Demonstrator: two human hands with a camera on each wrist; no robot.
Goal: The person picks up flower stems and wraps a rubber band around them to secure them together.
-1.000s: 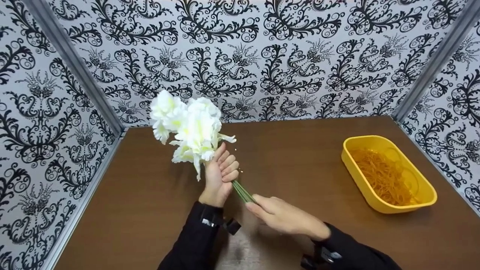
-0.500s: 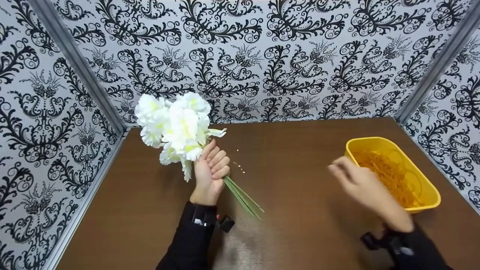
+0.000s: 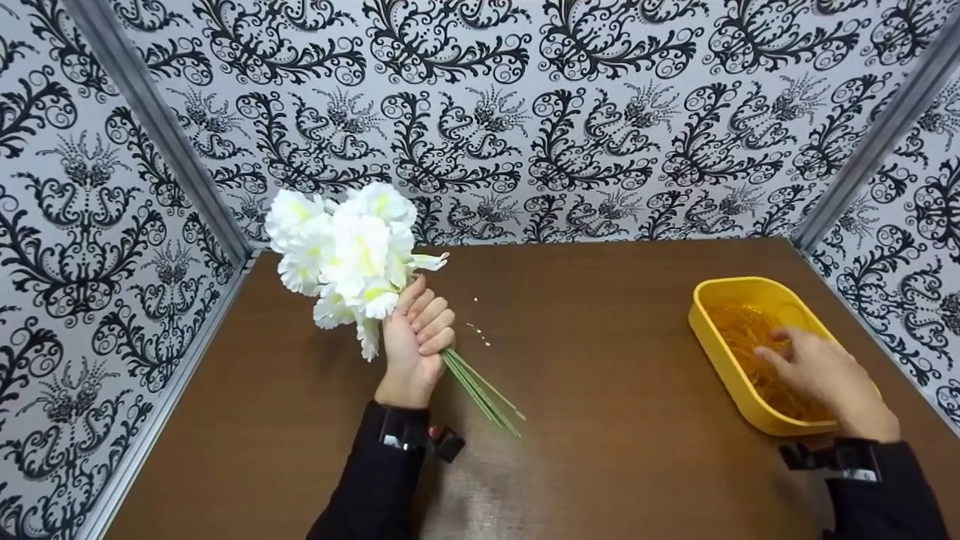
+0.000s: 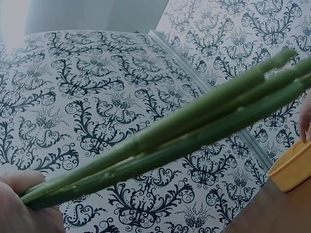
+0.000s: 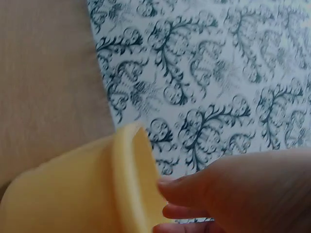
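A bunch of white artificial flowers (image 3: 352, 251) with yellow centres is gripped by my left hand (image 3: 416, 334), its fingers curled round the stems just under the blooms. Below the fist the green stems (image 3: 481, 394) slant down to the right; the left wrist view shows these stems (image 4: 160, 141) close up. My right hand (image 3: 825, 375) hovers over the yellow tub (image 3: 716, 360), thumb and fingers apart and loosely bent. Inside the tub lies a tangle of orange rubber bands (image 3: 750, 337). In the right wrist view, the fingertips (image 5: 170, 187) are at the tub's opening, and nothing shows between them.
The brown tabletop (image 3: 600, 337) carries small pale crumbs (image 3: 480, 331) right of the left hand. Black-and-white patterned panels (image 3: 480, 120) enclose the back and sides, joined by grey metal posts (image 3: 161, 127).
My right hand has let go of the stem ends and swung right to the yellow tub. The left hand, still gripping the flowers, has shifted slightly left.
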